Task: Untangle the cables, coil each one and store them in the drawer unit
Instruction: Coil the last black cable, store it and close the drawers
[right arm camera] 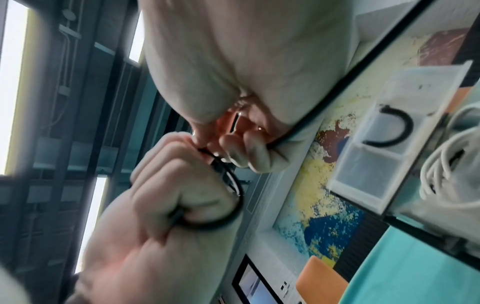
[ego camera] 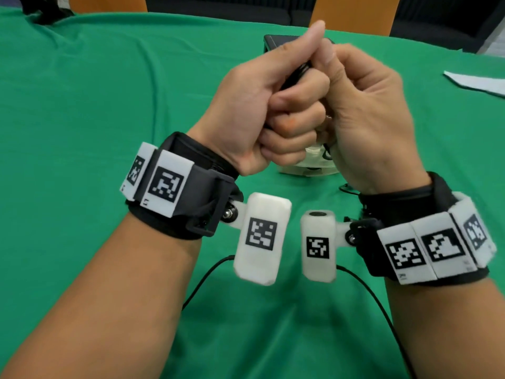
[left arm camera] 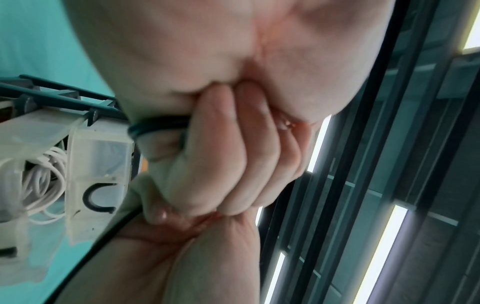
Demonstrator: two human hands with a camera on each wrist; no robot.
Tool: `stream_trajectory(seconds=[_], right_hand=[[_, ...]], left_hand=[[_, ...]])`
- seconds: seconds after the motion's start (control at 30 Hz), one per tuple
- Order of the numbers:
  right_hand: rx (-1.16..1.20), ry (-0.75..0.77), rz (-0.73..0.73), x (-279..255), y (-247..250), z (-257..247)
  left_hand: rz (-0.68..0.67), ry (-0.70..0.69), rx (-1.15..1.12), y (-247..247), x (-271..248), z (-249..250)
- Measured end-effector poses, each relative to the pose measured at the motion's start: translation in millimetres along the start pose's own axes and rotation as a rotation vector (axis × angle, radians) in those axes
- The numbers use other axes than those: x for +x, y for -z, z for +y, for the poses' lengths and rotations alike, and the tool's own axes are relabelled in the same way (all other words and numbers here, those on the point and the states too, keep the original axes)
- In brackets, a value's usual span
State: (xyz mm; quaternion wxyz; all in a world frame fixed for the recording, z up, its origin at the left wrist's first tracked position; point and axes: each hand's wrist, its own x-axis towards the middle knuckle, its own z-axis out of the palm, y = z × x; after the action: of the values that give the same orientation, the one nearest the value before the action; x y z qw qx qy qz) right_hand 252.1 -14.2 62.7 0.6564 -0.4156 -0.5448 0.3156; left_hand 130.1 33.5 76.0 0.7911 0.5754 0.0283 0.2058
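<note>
The thin black cable [right arm camera: 231, 185], judged light, limp and springy, is clamped as loops in the curled left hand [ego camera: 273, 105]; the right hand [ego camera: 363, 110] pinches its loose run.

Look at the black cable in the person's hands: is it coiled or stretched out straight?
Partly coiled. The left hand grips several loops of the black cable, while a straight length runs to the right hand.

This looks like an office or meeting room. A table under a green cloth [ego camera: 109, 105] fills the head view, with orange chair backs [ego camera: 355, 15] along the top edge. The right wrist view shows long ceiling light strips [right arm camera: 13, 82] at left, a wall map [right arm camera: 324, 195] at centre right, and a monitor [right arm camera: 254, 286] at bottom centre.
</note>
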Motion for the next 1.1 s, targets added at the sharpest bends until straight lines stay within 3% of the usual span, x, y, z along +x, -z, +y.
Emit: stream_trajectory(seconds=[0.2,0.37,0.53,0.6,0.7,0.8,0.9,1.0,1.1], right_hand=[[-0.096,-0.199,-0.030,3.4,-4.9,18.8],[-0.242,-0.214,-0.104,5.4,-2.1,24.2],[-0.224,-0.201,-0.089,4.9,-10.7,23.7],[-0.275,-0.224,-0.155,2.4,-8.7,21.9],[-0.421,-0.292,-0.374,-3.0,-6.1,19.9],[-0.558,-0.306,-0.495,-4.3,-0.9,11.1],[-0.669,-0.266,-0.564,-4.5,4.9,-2.2],[-0.687,-0.220,-0.573,-5.7,13.5,-16.3],[-0.621,-0.163,-0.507,-3.5,25.4,-24.9]], left_hand=[[0.060,-0.130,-0.195,10.0,4.9,-7.0],[0.074,-0.199,-0.287,11.3,3.5,-2.8],[0.109,-0.301,-0.383,6.9,3.7,-1.9],[0.150,-0.365,-0.382,6.6,5.3,-1.9],[0.267,-0.474,-0.340,12.0,4.1,2.3],[0.442,-0.529,-0.112,23.4,-0.1,4.2],[0.601,-0.490,0.266,36.3,-0.4,0.4],[0.664,-0.318,0.628,44.8,0.0,-4.1],[0.642,-0.084,0.897,46.4,-1.0,-6.7]])
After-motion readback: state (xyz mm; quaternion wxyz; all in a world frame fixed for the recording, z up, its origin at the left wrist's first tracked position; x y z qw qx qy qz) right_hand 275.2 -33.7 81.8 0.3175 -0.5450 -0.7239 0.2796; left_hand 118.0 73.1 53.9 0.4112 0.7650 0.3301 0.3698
